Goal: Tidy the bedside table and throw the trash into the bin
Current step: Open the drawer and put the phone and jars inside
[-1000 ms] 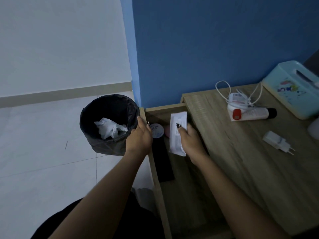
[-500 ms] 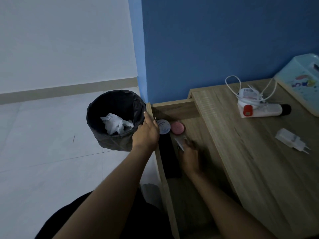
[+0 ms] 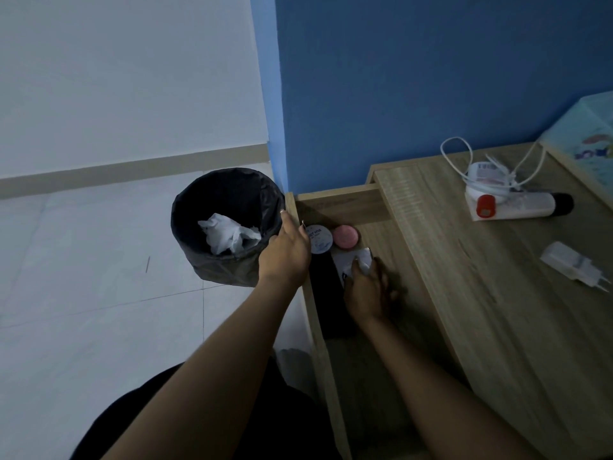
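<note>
**Head view.** Left hand (image 3: 285, 254) rests, fingers nearly straight and together, on the side wall of the open wooden drawer (image 3: 338, 207), probably steadying it beside the round black bin (image 3: 219, 270) holding crumpled white tissue (image 3: 225, 237). Right hand (image 3: 368, 290) lies on a flat white packet (image 3: 351, 262) inside the drawer, near 2 round tins (image 3: 345, 236); blur and shadow hide whether its fingers pinch.

You are in a room of a home, most likely a bedroom: a wood-grain bench (image 3: 464, 310) with an open drawer (image 3: 338, 207) stands against a blue wall (image 3: 398, 78), beside pale floor tiles (image 3: 83, 277). Domestic items confirm it: a white plug charger (image 3: 570, 265), a looped cable (image 3: 459, 154), a white jar (image 3: 320, 240), a pink jar (image 3: 345, 236), a patterned tissue box (image 3: 587, 144) and a lined waste bin (image 3: 219, 270).
</note>
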Demonstrator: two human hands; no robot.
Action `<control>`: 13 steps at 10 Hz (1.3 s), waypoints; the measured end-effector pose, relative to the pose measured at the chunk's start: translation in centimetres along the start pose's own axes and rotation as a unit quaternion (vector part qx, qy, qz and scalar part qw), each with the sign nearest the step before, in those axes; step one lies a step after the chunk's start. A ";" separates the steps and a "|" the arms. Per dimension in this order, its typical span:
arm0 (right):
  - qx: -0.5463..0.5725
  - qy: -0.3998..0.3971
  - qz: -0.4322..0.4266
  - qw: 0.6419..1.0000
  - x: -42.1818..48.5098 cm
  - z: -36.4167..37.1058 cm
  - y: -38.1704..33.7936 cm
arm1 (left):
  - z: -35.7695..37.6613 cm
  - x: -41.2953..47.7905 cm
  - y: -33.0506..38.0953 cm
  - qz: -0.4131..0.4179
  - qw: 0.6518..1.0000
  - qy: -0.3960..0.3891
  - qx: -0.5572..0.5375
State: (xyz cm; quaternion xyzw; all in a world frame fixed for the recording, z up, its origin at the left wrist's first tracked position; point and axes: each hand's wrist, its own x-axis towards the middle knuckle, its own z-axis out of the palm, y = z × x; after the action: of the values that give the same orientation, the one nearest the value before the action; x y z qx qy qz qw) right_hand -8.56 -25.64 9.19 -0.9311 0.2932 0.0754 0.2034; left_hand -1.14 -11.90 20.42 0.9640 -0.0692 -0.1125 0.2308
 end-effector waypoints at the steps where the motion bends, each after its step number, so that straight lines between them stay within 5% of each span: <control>1: 0.007 -0.005 -0.010 1.000 0.2 -0.1 0.2 | 0.0 0.1 -0.1 0.000 1.000 0.001 0.003; 4: -0.004 -0.001 -0.034 0.999 -1.4 -2.7 -1.5 | 0.8 0.7 -1.0 0.034 0.997 -0.007 0.069; 6: 0.129 0.134 -0.215 0.959 -3.2 -11.2 -2.6 | 0.6 0.4 -0.6 0.003 1.000 0.014 0.001; 7: 0.118 0.217 -0.241 0.939 -3.7 -14.7 -0.1 | 1.1 1.0 -1.2 0.037 0.999 0.020 0.027; 10: -0.055 0.164 -0.194 0.966 -3.9 -15.9 6.3 | 2.0 1.9 -1.8 0.059 0.997 0.023 0.054; 13: -0.060 0.154 -0.180 0.970 -3.7 -15.5 6.5 | 2.5 1.4 -0.7 0.051 0.996 0.029 0.064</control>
State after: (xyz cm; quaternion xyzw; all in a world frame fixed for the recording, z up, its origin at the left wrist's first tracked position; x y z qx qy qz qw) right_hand -15.03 -35.16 22.05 -0.9795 0.1432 -0.0889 0.1101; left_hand -0.37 -12.66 17.67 0.9748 -0.1184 -0.0683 0.1764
